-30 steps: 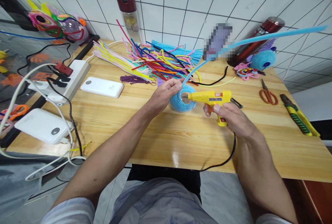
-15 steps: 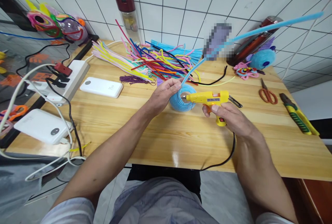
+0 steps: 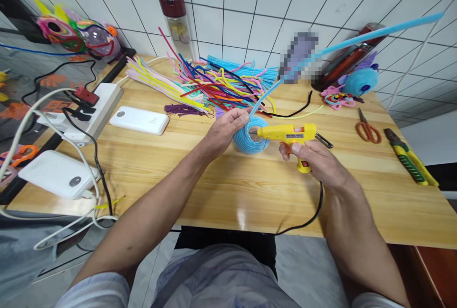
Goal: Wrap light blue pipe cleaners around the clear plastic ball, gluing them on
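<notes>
My left hand (image 3: 228,129) pinches a light blue pipe cleaner (image 3: 357,44) at the left rim of a round, coiled blue piece (image 3: 255,146). The pipe cleaner's long free end stretches up and to the right. Wrapped around the handle of a yellow hot glue gun (image 3: 285,133) is my right hand (image 3: 317,158), a finger at the orange trigger. The gun's metal nozzle points left, into the open middle of the coil. Whether the tip touches the coil or glue is flowing, I cannot tell. A black cord runs down from the gun's handle.
Many coloured pipe cleaners (image 3: 224,84) lie behind the coil. To the right are scissors (image 3: 368,129) and yellow-green pliers (image 3: 407,158). A white power bank (image 3: 139,120), a power strip (image 3: 102,108) and tangled cables occupy the left. Two bottles (image 3: 174,17) stand by the tiled wall.
Very little differs. The glue gun has shifted slightly to the right, with its nozzle still inside the coil. The left hand stays in place on the pipe cleaner.
</notes>
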Tool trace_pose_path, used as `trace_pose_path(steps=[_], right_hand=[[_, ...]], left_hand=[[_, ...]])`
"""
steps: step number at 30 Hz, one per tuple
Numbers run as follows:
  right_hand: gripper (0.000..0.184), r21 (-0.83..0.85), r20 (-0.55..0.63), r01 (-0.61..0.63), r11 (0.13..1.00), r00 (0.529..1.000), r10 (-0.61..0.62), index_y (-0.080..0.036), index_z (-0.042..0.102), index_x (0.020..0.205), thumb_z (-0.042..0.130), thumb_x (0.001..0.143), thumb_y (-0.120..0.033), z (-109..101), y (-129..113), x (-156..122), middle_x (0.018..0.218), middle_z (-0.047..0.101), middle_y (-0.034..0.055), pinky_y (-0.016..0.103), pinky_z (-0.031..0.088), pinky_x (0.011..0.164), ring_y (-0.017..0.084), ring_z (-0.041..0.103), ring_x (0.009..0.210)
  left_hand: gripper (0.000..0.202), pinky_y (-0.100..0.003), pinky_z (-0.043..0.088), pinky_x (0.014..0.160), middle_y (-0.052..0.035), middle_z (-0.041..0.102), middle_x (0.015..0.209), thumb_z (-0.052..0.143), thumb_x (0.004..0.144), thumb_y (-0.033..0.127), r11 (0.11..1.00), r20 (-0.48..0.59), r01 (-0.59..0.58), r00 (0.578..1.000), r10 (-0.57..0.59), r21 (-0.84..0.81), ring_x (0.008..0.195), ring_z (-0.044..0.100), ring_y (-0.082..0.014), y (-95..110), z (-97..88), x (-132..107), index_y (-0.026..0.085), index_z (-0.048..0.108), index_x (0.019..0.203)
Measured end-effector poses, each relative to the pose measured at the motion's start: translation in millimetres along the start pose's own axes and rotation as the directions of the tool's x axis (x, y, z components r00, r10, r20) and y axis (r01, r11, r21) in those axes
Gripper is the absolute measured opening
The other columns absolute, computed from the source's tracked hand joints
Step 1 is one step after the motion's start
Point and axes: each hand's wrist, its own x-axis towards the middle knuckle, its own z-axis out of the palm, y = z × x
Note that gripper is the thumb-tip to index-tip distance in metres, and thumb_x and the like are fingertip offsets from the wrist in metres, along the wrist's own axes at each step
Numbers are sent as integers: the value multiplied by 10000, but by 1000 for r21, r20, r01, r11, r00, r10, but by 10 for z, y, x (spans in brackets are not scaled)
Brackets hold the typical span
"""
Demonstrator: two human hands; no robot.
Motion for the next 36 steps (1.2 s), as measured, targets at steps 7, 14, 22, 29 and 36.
trace_pose_path(steps=[7,14,22,29,36], right_hand=[[616,-16,-8,-16,1000,1000,16,-210,696,756,669,899,-808,1,-31,-4,818,681,68,375,502,756,238,611,808],[620,2,-39,-24,1000,999,24,-208,724,781,703,859,-823,13,-38,6,804,696,73,380,515,733,240,623,781],[590,1,-40,-26,1000,999,26,-199,716,743,697,880,-772,46,-29,5,828,694,76,354,541,793,229,639,820],[619,-5,-35,-43,999,998,43,-201,718,744,708,853,-810,65,-45,14,829,695,78,374,550,798,231,631,804],[599,17,-56,-18,1000,998,19,-206,733,789,721,851,-802,84,-48,28,824,695,72,380,555,785,237,644,797]], left_hand=[[463,-411,417,1170,-87,751,1324,837,853,622,1000,-9,2,1000,-2,5,1426,588,-283,-1,8,-7,211,627,886],[470,-401,420,1162,-85,754,1321,850,840,621,1000,-21,6,1000,-6,-3,1432,581,-283,-2,12,-7,209,630,881],[490,-389,429,1143,-85,761,1292,853,829,643,1000,-34,3,999,-2,5,1378,601,-275,-31,0,-3,202,652,905],[491,-382,445,1119,-83,766,1263,859,826,642,1000,-47,-1,999,0,-7,1385,601,-276,-57,1,14,205,645,890],[505,-375,454,1088,-73,770,1202,872,810,651,1000,-61,3,998,-4,-16,1344,618,-274,-64,-7,22,204,651,892]])
